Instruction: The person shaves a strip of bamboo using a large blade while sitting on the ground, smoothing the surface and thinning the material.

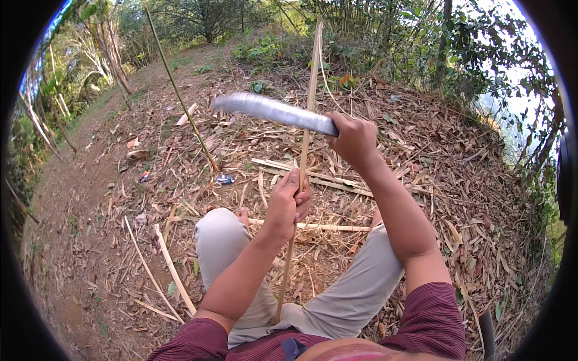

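Note:
My left hand [288,203] is closed round a long pale bamboo strip [312,90], which rises from my lap past the hand and leans slightly away to the right. A thin sliver [328,84] curls off the strip near its top. In my right hand [352,139] is a machete [274,112], gripped at its handle end. Its broad, slightly curved blade points left and crosses the strip well above my left hand. The blade is blurred, and I cannot tell whether its edge touches the strip.
Split bamboo pieces [319,179] lie on the leaf litter in front of me, with more strips [174,271] at my left. A thin green pole [180,99] slants up at the left. A small blue packet [226,179] lies near its foot. Trees and bushes [385,36] stand behind.

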A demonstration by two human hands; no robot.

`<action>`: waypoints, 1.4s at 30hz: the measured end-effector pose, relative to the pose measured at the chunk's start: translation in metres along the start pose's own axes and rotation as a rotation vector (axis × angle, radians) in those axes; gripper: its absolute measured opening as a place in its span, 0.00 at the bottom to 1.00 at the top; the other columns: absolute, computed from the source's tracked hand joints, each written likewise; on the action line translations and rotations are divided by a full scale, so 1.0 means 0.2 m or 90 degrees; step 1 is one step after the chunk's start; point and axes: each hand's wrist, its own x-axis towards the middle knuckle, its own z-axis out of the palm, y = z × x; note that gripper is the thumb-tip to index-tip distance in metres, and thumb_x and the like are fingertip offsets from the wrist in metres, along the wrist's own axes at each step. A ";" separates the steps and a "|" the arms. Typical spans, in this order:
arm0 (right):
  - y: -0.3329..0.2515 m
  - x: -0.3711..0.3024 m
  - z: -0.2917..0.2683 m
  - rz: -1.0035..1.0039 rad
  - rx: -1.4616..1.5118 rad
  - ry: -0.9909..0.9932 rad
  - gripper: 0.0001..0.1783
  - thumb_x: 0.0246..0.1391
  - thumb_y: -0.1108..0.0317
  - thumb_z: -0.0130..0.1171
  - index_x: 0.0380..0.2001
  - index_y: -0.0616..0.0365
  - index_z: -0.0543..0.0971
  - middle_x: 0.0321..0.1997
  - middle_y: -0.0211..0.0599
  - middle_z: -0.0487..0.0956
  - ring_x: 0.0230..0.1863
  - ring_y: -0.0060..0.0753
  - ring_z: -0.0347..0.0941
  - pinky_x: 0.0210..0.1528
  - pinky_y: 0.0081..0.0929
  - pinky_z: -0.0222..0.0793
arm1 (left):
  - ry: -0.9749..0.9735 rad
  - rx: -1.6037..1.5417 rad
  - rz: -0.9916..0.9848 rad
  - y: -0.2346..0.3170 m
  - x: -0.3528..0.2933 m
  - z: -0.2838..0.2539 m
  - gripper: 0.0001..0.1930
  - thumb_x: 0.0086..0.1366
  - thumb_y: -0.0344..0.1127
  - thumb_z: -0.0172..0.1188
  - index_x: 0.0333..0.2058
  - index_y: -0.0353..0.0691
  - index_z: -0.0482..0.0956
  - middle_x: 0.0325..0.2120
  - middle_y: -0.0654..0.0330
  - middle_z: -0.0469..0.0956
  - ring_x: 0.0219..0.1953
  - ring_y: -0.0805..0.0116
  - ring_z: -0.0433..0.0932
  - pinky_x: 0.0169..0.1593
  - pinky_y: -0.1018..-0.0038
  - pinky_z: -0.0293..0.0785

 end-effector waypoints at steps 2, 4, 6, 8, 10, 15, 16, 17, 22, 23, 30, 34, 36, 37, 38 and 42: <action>0.09 0.05 0.02 -0.223 -0.013 0.114 0.11 0.54 0.65 0.58 0.33 0.61 0.82 0.21 0.44 0.80 0.25 0.44 0.80 0.33 0.41 0.77 | 0.002 0.006 -0.001 0.01 0.00 0.00 0.15 0.76 0.46 0.40 0.32 0.44 0.65 0.15 0.71 0.58 0.09 0.83 0.52 0.12 0.82 0.48; 0.19 0.11 0.06 0.153 0.013 0.011 0.14 0.54 0.62 0.57 0.31 0.63 0.82 0.22 0.44 0.81 0.27 0.46 0.80 0.36 0.40 0.77 | 0.009 0.010 -0.008 0.02 0.00 0.00 0.15 0.76 0.45 0.39 0.32 0.44 0.65 0.15 0.71 0.58 0.09 0.82 0.52 0.12 0.83 0.48; 0.24 0.11 0.08 0.415 0.059 -0.068 0.15 0.54 0.62 0.55 0.28 0.64 0.82 0.22 0.44 0.81 0.25 0.48 0.79 0.36 0.39 0.76 | 0.014 0.020 0.002 0.02 0.01 -0.04 0.15 0.76 0.45 0.39 0.32 0.44 0.65 0.15 0.71 0.58 0.09 0.82 0.52 0.12 0.83 0.48; 0.40 0.05 0.06 0.492 0.074 -0.083 0.16 0.55 0.62 0.54 0.26 0.64 0.82 0.22 0.45 0.81 0.24 0.50 0.78 0.35 0.40 0.76 | 0.012 0.009 -0.002 0.01 0.00 -0.01 0.15 0.76 0.44 0.39 0.32 0.44 0.65 0.15 0.71 0.58 0.09 0.82 0.52 0.12 0.83 0.50; 0.47 -0.10 0.09 0.424 0.052 -0.040 0.15 0.55 0.62 0.55 0.24 0.64 0.81 0.20 0.45 0.80 0.23 0.50 0.78 0.33 0.40 0.75 | 0.034 0.026 0.016 0.01 0.01 -0.03 0.15 0.77 0.44 0.38 0.32 0.44 0.65 0.15 0.71 0.59 0.09 0.82 0.53 0.12 0.83 0.50; 0.24 -0.10 -0.03 0.242 0.136 0.002 0.12 0.53 0.63 0.59 0.22 0.60 0.79 0.17 0.43 0.78 0.20 0.45 0.77 0.29 0.39 0.73 | 0.040 0.056 0.002 0.03 0.02 -0.03 0.17 0.77 0.45 0.34 0.29 0.45 0.64 0.13 0.70 0.58 0.09 0.80 0.55 0.12 0.82 0.52; 0.17 -0.10 -0.04 0.170 0.146 -0.010 0.12 0.53 0.63 0.60 0.22 0.59 0.79 0.17 0.42 0.78 0.20 0.44 0.77 0.29 0.38 0.73 | 0.049 0.067 -0.001 0.04 0.02 -0.03 0.18 0.76 0.45 0.34 0.27 0.45 0.63 0.12 0.70 0.57 0.08 0.79 0.54 0.12 0.81 0.51; 0.11 -0.11 -0.07 0.099 0.149 -0.020 0.12 0.53 0.63 0.60 0.21 0.58 0.78 0.17 0.40 0.78 0.20 0.42 0.77 0.28 0.37 0.73 | 0.029 0.054 -0.006 0.05 0.03 -0.03 0.18 0.76 0.45 0.34 0.27 0.45 0.63 0.12 0.70 0.56 0.08 0.79 0.53 0.11 0.81 0.51; -0.17 -0.16 -0.06 -0.234 0.004 -0.017 0.11 0.56 0.60 0.60 0.23 0.50 0.78 0.18 0.32 0.79 0.19 0.31 0.78 0.22 0.30 0.71 | 0.015 0.041 -0.014 0.06 -0.02 -0.02 0.18 0.76 0.45 0.35 0.26 0.45 0.62 0.11 0.70 0.54 0.07 0.79 0.50 0.11 0.80 0.48; -0.13 -0.13 -0.06 -0.155 0.014 -0.001 0.11 0.56 0.59 0.60 0.23 0.51 0.78 0.18 0.33 0.79 0.20 0.32 0.78 0.22 0.31 0.71 | 0.010 0.042 -0.016 0.05 -0.02 -0.01 0.18 0.76 0.45 0.34 0.26 0.45 0.61 0.11 0.71 0.54 0.07 0.79 0.50 0.11 0.80 0.48; -0.03 -0.13 0.00 0.012 0.088 -0.113 0.08 0.51 0.62 0.60 0.26 0.53 0.76 0.20 0.36 0.78 0.22 0.43 0.78 0.26 0.39 0.75 | -0.012 0.032 0.012 0.01 -0.02 0.02 0.19 0.77 0.48 0.31 0.27 0.47 0.60 0.11 0.72 0.53 0.08 0.80 0.48 0.12 0.81 0.47; -0.02 -0.05 -0.01 -0.131 0.085 -0.039 0.06 0.44 0.66 0.61 0.24 0.54 0.76 0.20 0.36 0.78 0.24 0.42 0.79 0.29 0.39 0.75 | -0.035 0.001 -0.003 0.04 -0.04 0.00 0.19 0.77 0.48 0.30 0.27 0.47 0.60 0.12 0.72 0.54 0.08 0.81 0.48 0.11 0.81 0.46; 0.07 0.03 -0.01 0.071 0.078 -0.081 0.07 0.49 0.65 0.60 0.24 0.55 0.76 0.19 0.38 0.78 0.25 0.43 0.80 0.29 0.41 0.75 | -0.032 -0.022 -0.022 0.05 -0.05 0.02 0.19 0.77 0.47 0.30 0.27 0.47 0.60 0.12 0.72 0.54 0.08 0.81 0.48 0.11 0.81 0.45; 0.13 0.05 0.00 0.189 0.098 -0.092 0.08 0.51 0.64 0.59 0.23 0.55 0.76 0.19 0.39 0.78 0.25 0.43 0.80 0.29 0.41 0.75 | -0.028 -0.007 -0.025 0.03 -0.04 0.03 0.19 0.77 0.47 0.30 0.27 0.47 0.60 0.12 0.72 0.54 0.08 0.81 0.48 0.12 0.81 0.45; 0.16 0.01 0.01 0.152 0.058 -0.047 0.11 0.55 0.61 0.58 0.24 0.57 0.76 0.18 0.40 0.78 0.25 0.45 0.79 0.29 0.42 0.75 | -0.026 0.006 -0.024 0.00 -0.02 0.03 0.19 0.77 0.48 0.30 0.27 0.47 0.60 0.12 0.72 0.54 0.08 0.81 0.48 0.12 0.81 0.46; -0.09 -0.13 -0.02 0.010 0.122 -0.128 0.09 0.50 0.63 0.60 0.24 0.56 0.75 0.19 0.37 0.78 0.24 0.44 0.79 0.28 0.41 0.74 | -0.005 0.020 -0.008 0.02 -0.02 -0.01 0.20 0.77 0.48 0.31 0.27 0.47 0.61 0.12 0.72 0.54 0.08 0.80 0.48 0.12 0.81 0.46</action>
